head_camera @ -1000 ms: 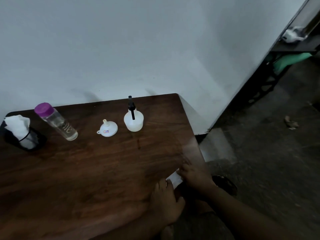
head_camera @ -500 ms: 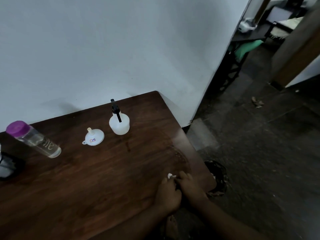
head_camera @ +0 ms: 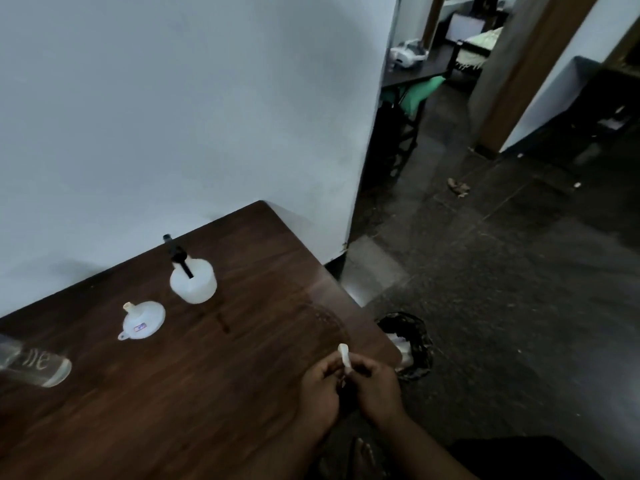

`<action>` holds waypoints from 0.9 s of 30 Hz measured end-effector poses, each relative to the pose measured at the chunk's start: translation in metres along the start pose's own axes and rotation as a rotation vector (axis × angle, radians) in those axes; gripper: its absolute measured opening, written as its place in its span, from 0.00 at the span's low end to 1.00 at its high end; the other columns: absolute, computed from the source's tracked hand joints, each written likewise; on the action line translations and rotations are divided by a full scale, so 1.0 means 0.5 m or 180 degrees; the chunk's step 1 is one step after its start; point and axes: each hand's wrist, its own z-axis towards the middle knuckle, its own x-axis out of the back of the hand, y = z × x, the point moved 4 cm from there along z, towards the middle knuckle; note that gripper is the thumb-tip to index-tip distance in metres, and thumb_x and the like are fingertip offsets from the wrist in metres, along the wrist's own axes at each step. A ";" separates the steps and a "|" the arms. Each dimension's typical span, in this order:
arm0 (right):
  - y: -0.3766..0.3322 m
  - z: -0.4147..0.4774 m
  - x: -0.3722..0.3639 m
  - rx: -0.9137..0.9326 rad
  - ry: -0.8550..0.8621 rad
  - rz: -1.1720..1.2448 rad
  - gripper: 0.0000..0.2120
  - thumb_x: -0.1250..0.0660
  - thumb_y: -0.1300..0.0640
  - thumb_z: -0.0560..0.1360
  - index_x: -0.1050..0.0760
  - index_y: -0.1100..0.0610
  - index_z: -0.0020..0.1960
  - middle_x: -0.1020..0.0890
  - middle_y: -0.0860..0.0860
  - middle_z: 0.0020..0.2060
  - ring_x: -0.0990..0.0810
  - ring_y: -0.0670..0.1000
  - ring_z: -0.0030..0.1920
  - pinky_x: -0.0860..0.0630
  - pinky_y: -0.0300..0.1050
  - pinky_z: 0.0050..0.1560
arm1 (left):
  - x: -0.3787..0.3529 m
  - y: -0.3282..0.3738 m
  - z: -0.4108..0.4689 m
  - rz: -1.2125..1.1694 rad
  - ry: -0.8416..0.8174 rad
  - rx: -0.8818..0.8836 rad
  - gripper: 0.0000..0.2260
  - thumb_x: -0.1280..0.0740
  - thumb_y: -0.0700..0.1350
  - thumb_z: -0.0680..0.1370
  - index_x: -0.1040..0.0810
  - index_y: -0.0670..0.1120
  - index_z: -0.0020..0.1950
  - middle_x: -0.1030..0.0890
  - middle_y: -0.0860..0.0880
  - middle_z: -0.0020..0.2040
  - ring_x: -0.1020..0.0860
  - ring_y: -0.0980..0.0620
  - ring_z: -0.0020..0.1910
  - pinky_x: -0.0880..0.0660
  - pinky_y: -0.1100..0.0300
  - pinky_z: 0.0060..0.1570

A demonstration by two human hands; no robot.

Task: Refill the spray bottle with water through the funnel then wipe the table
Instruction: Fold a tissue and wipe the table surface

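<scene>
Grip: my left hand (head_camera: 320,386) and right hand (head_camera: 375,386) both pinch the tissue (head_camera: 345,355), upright, over the bench (head_camera: 207,393) edge; bin (head_camera: 420,332) lies just rightward in frame, nearer right hand.

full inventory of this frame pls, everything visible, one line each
table: 1, dark brown wood, against the white wall
spray bottle: 1, white with black sprayer, upright near the table's back edge
funnel: 1, white, spout up, on the table left of the spray bottle
clear bottle: 1, transparent, on the table at the left edge of view, cut off
bin: 1, black, on the floor beside the table's right edge, white scraps inside
tissue: 1, white, crumpled, between the two hands
left hand: 1, fingers pinch the tissue
right hand: 1, fingers pinch the tissue
</scene>
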 end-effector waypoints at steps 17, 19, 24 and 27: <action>0.041 0.217 0.308 -0.0742 0.1208 0.1108 0.12 0.33 0.70 0.76 0.17 0.60 0.55 0.14 0.50 0.37 0.17 0.43 0.31 0.22 0.35 0.31 | -0.363 0.022 0.215 0.0641 -0.0645 -0.0065 0.20 0.38 0.28 0.78 0.13 0.49 0.46 0.13 0.46 0.45 0.15 0.50 0.45 0.20 0.58 0.47; 0.061 0.247 0.328 -0.0844 0.1247 0.1126 0.13 0.33 0.71 0.76 0.18 0.63 0.59 0.14 0.56 0.45 0.17 0.44 0.33 0.25 0.32 0.29 | -0.388 0.003 0.249 0.0815 -0.0688 -0.0074 0.17 0.37 0.30 0.78 0.13 0.47 0.52 0.13 0.45 0.49 0.15 0.44 0.52 0.19 0.53 0.52; 0.125 0.335 0.359 -0.1161 0.1353 0.1379 0.16 0.35 0.74 0.75 0.20 0.65 0.61 0.14 0.59 0.47 0.17 0.46 0.34 0.23 0.35 0.29 | -0.442 -0.040 0.340 0.0734 -0.0539 0.0176 0.14 0.36 0.31 0.80 0.14 0.46 0.54 0.13 0.43 0.50 0.15 0.42 0.53 0.20 0.47 0.57; 0.161 0.386 0.369 -0.1306 0.1439 0.1542 0.17 0.37 0.75 0.75 0.19 0.62 0.58 0.15 0.58 0.43 0.16 0.48 0.32 0.20 0.39 0.33 | -0.466 -0.070 0.396 0.0589 -0.0455 0.0403 0.13 0.35 0.31 0.80 0.14 0.44 0.52 0.12 0.42 0.47 0.15 0.45 0.48 0.19 0.53 0.50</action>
